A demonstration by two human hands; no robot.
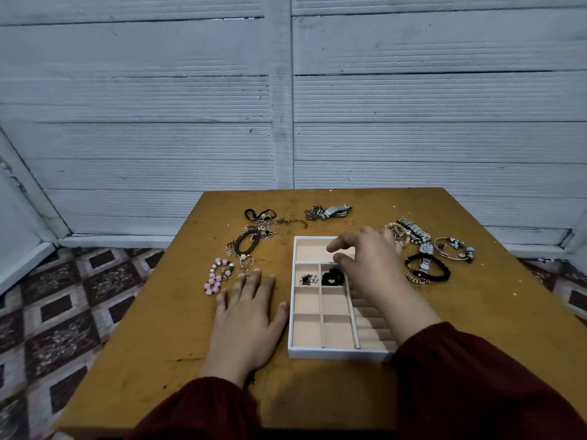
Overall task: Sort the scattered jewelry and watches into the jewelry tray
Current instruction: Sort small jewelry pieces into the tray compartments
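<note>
Tray [333, 353] running lengthwise away from the person, right hand [370, 265] over its far end, fingers loosely bent, gripping nothing, left hand [247, 315] flat just left, fingers straight

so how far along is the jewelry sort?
Early. Done: a small beaded piece and a black piece sit in two tray compartments. In hand: nothing visible; right hand hovers over the tray's far end, left hand flat on the table. Left: left pile, right pile, far watch, pink bracelet.
</note>
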